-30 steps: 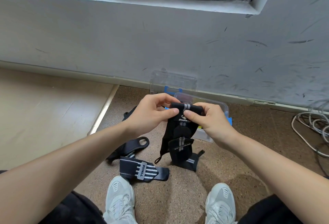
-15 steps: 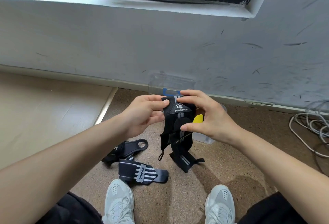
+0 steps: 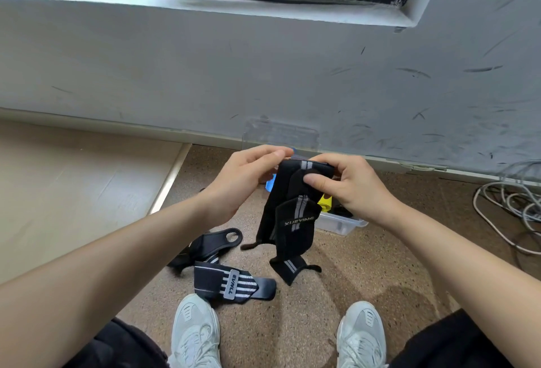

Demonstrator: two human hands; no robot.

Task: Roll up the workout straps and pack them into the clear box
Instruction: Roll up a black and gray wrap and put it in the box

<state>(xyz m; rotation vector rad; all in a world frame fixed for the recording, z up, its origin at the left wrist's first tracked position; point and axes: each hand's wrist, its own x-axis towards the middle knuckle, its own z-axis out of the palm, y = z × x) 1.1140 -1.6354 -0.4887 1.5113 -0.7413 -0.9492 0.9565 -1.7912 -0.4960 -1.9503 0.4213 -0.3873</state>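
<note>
As my left hand [image 3: 243, 181] and right hand [image 3: 352, 193] pinch the black strap [image 3: 294, 221] top, I'm on the rolling step. Next, tight even turns.

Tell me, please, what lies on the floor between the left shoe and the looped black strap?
The grey-striped strap lies there, seen in the head view.

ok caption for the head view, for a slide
Left hand and right hand pinch the top of a black XUEYING wrist wrap; EVNLL strap and looped strap on the floor, clear box behind.
</note>
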